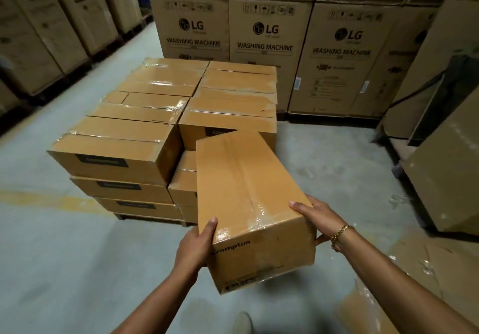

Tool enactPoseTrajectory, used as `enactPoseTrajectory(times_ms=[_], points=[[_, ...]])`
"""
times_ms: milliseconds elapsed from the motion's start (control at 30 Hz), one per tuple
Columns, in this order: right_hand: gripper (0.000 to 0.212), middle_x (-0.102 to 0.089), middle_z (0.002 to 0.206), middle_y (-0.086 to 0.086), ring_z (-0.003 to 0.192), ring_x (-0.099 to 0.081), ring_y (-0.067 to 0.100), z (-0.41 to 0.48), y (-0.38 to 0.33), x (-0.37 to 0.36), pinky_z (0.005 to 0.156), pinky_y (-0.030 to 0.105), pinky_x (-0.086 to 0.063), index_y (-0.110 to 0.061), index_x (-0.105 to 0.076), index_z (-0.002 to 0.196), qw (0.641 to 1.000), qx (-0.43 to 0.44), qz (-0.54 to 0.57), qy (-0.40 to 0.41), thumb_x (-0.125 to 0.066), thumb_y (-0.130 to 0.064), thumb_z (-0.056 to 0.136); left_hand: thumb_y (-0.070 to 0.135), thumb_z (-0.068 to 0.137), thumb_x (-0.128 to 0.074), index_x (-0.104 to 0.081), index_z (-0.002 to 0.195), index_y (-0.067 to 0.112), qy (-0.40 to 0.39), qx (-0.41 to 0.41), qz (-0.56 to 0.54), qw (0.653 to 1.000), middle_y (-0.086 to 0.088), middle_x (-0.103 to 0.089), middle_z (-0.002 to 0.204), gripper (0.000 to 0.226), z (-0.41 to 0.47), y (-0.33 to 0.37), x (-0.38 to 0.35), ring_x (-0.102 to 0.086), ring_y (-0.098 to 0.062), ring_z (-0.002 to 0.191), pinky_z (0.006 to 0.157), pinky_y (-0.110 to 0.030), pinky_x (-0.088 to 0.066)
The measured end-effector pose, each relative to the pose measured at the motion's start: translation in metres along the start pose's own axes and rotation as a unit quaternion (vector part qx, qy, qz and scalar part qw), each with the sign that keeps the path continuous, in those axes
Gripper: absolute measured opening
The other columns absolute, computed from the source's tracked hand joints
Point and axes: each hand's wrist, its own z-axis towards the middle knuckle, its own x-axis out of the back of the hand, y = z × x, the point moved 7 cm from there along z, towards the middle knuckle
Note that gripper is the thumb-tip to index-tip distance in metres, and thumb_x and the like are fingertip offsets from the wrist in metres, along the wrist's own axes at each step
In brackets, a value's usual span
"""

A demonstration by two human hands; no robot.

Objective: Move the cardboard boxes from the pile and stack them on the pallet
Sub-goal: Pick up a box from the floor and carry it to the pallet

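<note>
Cardboard fills the head view. I hold one long brown box (248, 191) in both hands, in the air in front of me, its printed end face toward me and its far end pointing away and slightly left. Clear tape (255, 212) runs along its top seam.

My left hand (197, 243) grips the near left corner, with the thumb lying on the top face and the fingers wrapped out of sight beneath. My right hand (316, 217) grips the near right edge, with the thumb on top and the fingers curled under the side. A gold bracelet (339, 232) sits on that wrist.

Beyond the box stands the stack (116, 152) of matching boxes on the pallet (145, 217), only the near edge of which shows at the bottom. On the near left the stack is three layers high. On the near right it is lower, and the far end of my box hangs over that lower spot. I cannot tell whether it touches anything there.

Behind the stack, at the far side, tall washing-machine cartons (264, 48) stand in a row, and similar cartons (39, 35) line the left. Large cardboard pieces (440, 191) lean on the right. The grey floor (64, 269) has a faded yellow line (51, 199) on its left side, and the tip of a shoe (242, 320) shows at the bottom edge.
</note>
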Motion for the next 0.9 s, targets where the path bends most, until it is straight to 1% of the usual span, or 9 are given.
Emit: enactPoseTrajectory(times_ms=[100, 200, 300, 467, 533, 633, 700, 800, 900], points=[[0.056, -0.061, 0.112, -0.010, 0.100, -0.059, 0.018, 0.043, -0.015, 0.020, 0.080, 0.055, -0.059, -0.043, -0.046, 0.141, 0.999, -0.009, -0.027, -0.037, -0.058, -0.064, 0.090, 0.069, 0.092, -0.049, -0.056, 0.138, 0.019, 0.028, 0.026, -0.012, 0.999, -0.006, -0.067, 0.119, 0.068, 0.011, 0.017, -0.020, -0.064, -0.028, 0.104, 0.076, -0.045, -0.060], [0.065, -0.058, 0.118, -0.005, 0.106, -0.056, 0.023, 0.088, -0.030, 0.037, 0.080, 0.054, -0.059, -0.041, -0.040, 0.147, 0.996, -0.010, -0.057, -0.071, -0.057, -0.066, 0.089, 0.070, 0.092, -0.048, -0.055, 0.138, 0.018, 0.058, 0.047, -0.023, 0.997, -0.007, -0.067, 0.120, 0.070, 0.023, 0.032, -0.042, -0.064, -0.028, 0.104, 0.078, -0.046, -0.060], [0.068, -0.057, 0.121, -0.004, 0.108, -0.056, 0.025, 0.136, -0.041, 0.056, 0.082, 0.055, -0.058, -0.040, -0.038, 0.148, 0.991, -0.002, -0.078, -0.105, -0.057, -0.066, 0.089, 0.071, 0.092, -0.047, -0.055, 0.138, 0.018, 0.094, 0.063, -0.040, 0.993, -0.007, -0.067, 0.119, 0.070, 0.035, 0.047, -0.069, -0.065, -0.029, 0.103, 0.080, -0.049, -0.061], [0.066, -0.053, 0.110, -0.013, 0.106, -0.053, 0.020, 0.211, -0.062, 0.095, 0.087, 0.051, -0.054, -0.040, -0.038, 0.149, 0.976, 0.051, -0.139, -0.162, -0.056, -0.065, 0.090, 0.069, 0.093, -0.047, -0.056, 0.137, 0.016, 0.159, 0.098, -0.082, 0.979, -0.009, -0.067, 0.120, 0.069, 0.049, 0.067, -0.132, -0.066, -0.031, 0.103, 0.080, -0.049, -0.061], [0.070, -0.053, 0.119, -0.009, 0.109, -0.052, 0.021, 0.237, -0.071, 0.110, 0.088, 0.052, -0.052, -0.038, -0.036, 0.150, 0.968, 0.062, -0.158, -0.186, -0.056, -0.066, 0.090, 0.071, 0.092, -0.048, -0.058, 0.133, 0.016, 0.180, 0.110, -0.101, 0.972, -0.008, -0.068, 0.117, 0.070, 0.050, 0.075, -0.160, -0.067, -0.030, 0.101, 0.078, -0.050, -0.062], [0.081, -0.048, 0.144, 0.001, 0.125, -0.051, 0.031, 0.269, -0.078, 0.126, 0.090, 0.058, -0.052, -0.039, -0.029, 0.154, 0.953, 0.060, -0.199, -0.219, -0.059, -0.070, 0.086, 0.073, 0.091, -0.048, -0.060, 0.129, 0.017, 0.222, 0.137, -0.122, 0.958, -0.007, -0.069, 0.112, 0.069, 0.049, 0.083, -0.192, -0.067, -0.030, 0.097, 0.074, -0.049, -0.063], [0.083, -0.047, 0.144, 0.002, 0.124, -0.051, 0.033, 0.289, -0.086, 0.130, 0.088, 0.061, -0.054, -0.040, -0.029, 0.154, 0.943, 0.065, -0.218, -0.243, -0.060, -0.071, 0.084, 0.076, 0.089, -0.048, -0.061, 0.127, 0.019, 0.238, 0.147, -0.142, 0.950, -0.006, -0.069, 0.111, 0.069, 0.051, 0.090, -0.209, -0.068, -0.029, 0.097, 0.075, -0.048, -0.063], [0.083, -0.050, 0.139, 0.003, 0.118, -0.053, 0.032, 0.324, -0.097, 0.130, 0.088, 0.065, -0.053, -0.041, -0.033, 0.151, 0.926, 0.082, -0.243, -0.278, -0.063, -0.072, 0.080, 0.092, 0.072, -0.044, -0.064, 0.121, 0.025, 0.265, 0.163, -0.166, 0.936, -0.001, -0.071, 0.109, 0.085, 0.061, 0.095, -0.233, -0.069, -0.026, 0.096, 0.079, -0.048, -0.062], [0.087, -0.051, 0.139, 0.004, 0.121, -0.053, 0.033, 0.360, -0.113, 0.120, 0.090, 0.063, -0.054, -0.040, -0.036, 0.149, 0.909, 0.109, -0.270, -0.299, -0.064, -0.076, 0.076, 0.104, 0.056, -0.037, -0.065, 0.120, 0.027, 0.302, 0.164, -0.179, 0.922, 0.002, -0.072, 0.109, 0.104, 0.083, 0.089, -0.250, -0.069, -0.025, 0.098, 0.084, -0.049, -0.060]])
